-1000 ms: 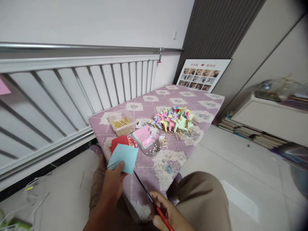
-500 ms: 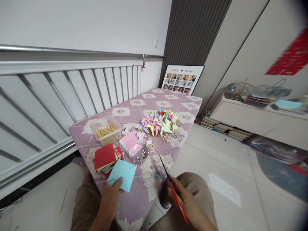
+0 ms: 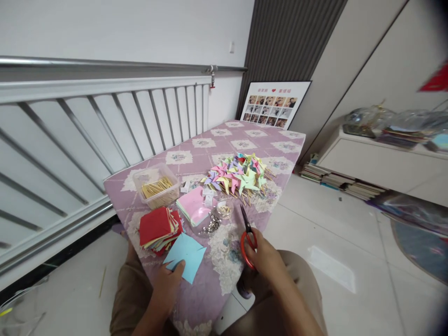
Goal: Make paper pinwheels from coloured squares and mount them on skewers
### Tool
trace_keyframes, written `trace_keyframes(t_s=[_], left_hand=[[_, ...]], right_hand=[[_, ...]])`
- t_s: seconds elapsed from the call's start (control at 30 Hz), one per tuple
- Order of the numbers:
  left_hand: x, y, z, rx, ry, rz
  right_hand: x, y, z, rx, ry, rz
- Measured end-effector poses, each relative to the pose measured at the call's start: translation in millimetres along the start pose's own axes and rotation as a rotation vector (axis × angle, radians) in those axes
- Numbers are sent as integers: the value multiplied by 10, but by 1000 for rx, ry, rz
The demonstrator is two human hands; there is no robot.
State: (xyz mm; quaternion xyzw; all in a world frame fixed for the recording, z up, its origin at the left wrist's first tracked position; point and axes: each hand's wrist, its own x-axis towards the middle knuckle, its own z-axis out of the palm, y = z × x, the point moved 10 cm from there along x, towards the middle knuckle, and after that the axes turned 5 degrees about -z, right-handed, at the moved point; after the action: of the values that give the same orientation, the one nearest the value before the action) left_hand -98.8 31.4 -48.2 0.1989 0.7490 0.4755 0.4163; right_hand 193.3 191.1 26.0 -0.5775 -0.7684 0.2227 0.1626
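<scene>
My left hand point(image 3: 165, 285) pinches a light blue paper square point(image 3: 191, 255) by its near left edge, thumb on top. Slits run inward from some of its corners. In my right hand point(image 3: 264, 255) is a pair of red-handled scissors point(image 3: 247, 221), blades together and pointing away over the lace patch, apart from the paper. Just behind the blue square lies a stack of red and other coloured paper point(image 3: 154, 227). Farther back sit pink paper sheets point(image 3: 193, 203), small metal fasteners point(image 3: 212, 224) and a small round container point(image 3: 224, 208) of pale bits.
The purple patterned tablecloth point(image 3: 203, 298) covers the table. On it stand a plastic box of wooden sticks point(image 3: 157, 189) and a pile of paper pinwheels point(image 3: 238, 175). A radiator point(image 3: 105, 121) is to the left, a low white cabinet point(image 3: 385, 161) to the right.
My right hand has turned the scissors, so their red loops now face left and the blades point more straight ahead. The blue square stays in my left hand. The view has shifted slightly.
</scene>
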Motion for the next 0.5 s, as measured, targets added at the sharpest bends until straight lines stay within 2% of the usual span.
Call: trace_keyframes(t_s=[0.1,0.2,0.27,0.4,0.5], left_hand=[[-39,79,31,96,-29,-5],[-45,145,5,96,-4,11],[-23,140,21,67,-27,23],[49,39,34,-1,-70,40],[84,-37,32,-142,-89,23]], right_hand=[[172,-51,58,-133,-18,-8],[279,-92,141,-203,-28,-1],[307,-122,196,-210,-26,-7],[268,-203,253,-180,23,-81],[143,-307,223,-80,130,-162]])
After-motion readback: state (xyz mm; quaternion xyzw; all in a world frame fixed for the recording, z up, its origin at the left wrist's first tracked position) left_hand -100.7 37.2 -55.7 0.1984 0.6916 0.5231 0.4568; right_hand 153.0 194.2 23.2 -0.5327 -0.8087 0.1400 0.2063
